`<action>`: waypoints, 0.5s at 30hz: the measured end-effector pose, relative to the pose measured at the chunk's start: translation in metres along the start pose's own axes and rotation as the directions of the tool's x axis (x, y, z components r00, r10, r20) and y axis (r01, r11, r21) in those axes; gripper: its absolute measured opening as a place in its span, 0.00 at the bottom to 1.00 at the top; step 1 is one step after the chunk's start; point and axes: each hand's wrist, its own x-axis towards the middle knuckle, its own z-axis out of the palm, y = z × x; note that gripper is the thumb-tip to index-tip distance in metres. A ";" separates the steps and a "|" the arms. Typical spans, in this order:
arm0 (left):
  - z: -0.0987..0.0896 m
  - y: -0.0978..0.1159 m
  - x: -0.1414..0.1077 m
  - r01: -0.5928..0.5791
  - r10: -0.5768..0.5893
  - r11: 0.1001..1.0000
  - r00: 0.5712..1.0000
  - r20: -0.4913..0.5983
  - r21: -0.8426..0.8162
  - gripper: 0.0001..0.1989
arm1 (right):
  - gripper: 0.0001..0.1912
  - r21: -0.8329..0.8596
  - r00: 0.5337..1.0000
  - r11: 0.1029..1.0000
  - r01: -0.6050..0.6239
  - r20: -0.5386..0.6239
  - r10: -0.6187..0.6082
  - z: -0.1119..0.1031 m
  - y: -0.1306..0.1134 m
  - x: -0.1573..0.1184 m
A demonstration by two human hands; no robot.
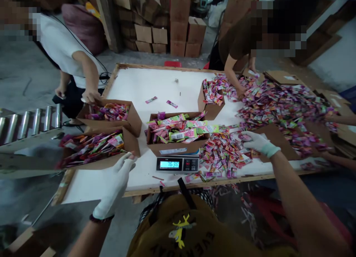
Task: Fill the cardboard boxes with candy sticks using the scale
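White gloves cover both hands I'm steering from afar. My left hand (114, 186) stands open, fingers apart, its tips just at the rim of a box (131, 142) full of packets (93, 151). My right hand (260, 144) lies low over a heap of packets (222, 157), fingers together; I cannot tell whether it pinches one. Between them sit a digital scale (178, 163) and a second box (178, 149), both on a white table (139, 86). Beyond, one co-worker's hand (90, 96) rests on a third box (134, 118), and another's hand (240, 92) reaches into a larger spill of packets (280, 108).
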 end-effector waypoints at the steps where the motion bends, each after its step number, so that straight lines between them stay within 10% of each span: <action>1: 0.002 0.005 -0.003 0.002 -0.002 0.999 1.000 0.008 0.032 0.28 | 0.18 0.007 1.000 1.000 0.027 0.010 -0.027 0.001 -0.002 -0.001; 9: 0.000 -0.004 -0.005 -0.008 0.005 0.992 1.000 0.019 0.123 0.35 | 0.17 0.124 0.982 0.978 0.168 0.062 -0.176 0.002 -0.048 -0.002; 15: -0.005 -0.027 0.003 0.053 -0.051 0.998 0.998 0.044 -0.041 0.38 | 0.24 0.164 0.897 0.899 0.406 0.117 -0.427 -0.009 -0.174 -0.006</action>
